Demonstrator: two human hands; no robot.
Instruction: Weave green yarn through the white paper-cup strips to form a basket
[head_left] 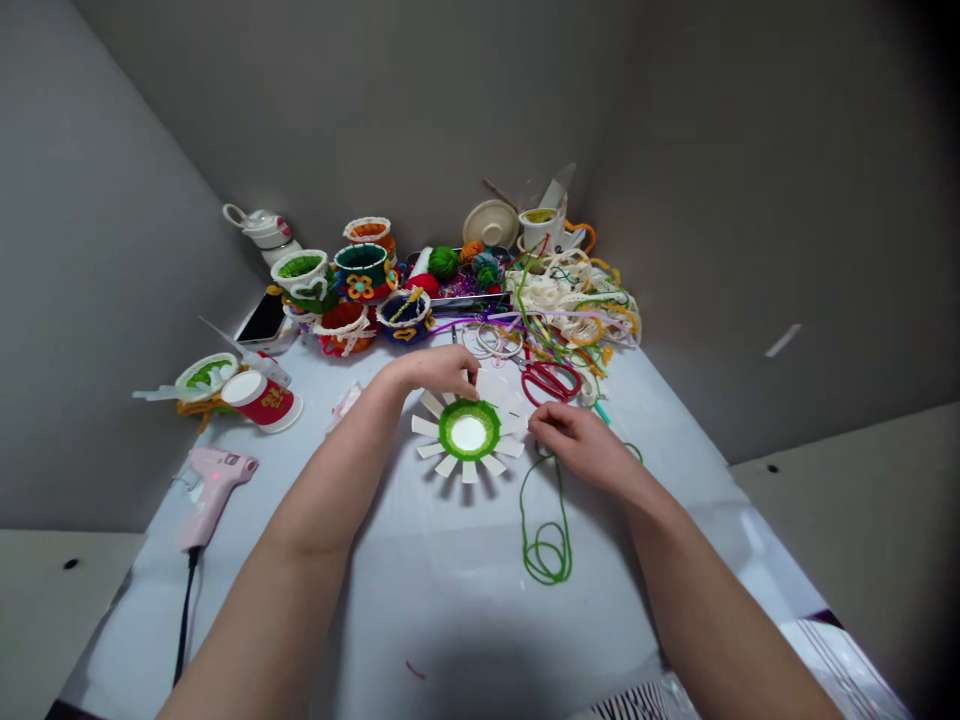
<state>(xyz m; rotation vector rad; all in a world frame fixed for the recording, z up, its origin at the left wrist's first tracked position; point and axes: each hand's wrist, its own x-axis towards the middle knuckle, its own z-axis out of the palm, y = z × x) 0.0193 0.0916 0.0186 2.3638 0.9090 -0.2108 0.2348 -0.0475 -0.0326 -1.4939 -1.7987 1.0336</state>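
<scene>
A paper cup (512, 424) cut into white strips lies splayed like a flower mid-table, with green yarn woven around its base. At its far rim, my left hand (450, 372) is closed, thumb and fingers pinching the cup between the strips. My right hand (568, 437) is closed at the cup's right side, its fingertips beside a strip end. It appears to pinch the green yarn (547, 572), whose loose loops trail over the table below it; the fingertip contact is small and partly hidden.
Red-handled scissors (551, 382) lie beyond my right hand, before a heap of cream yarn (574, 295). Several decorated yarn cups (364, 272) stand at the back left. On the left are a red-and-white paper cup (259, 398) and a pink glue gun (215, 495) with its cord.
</scene>
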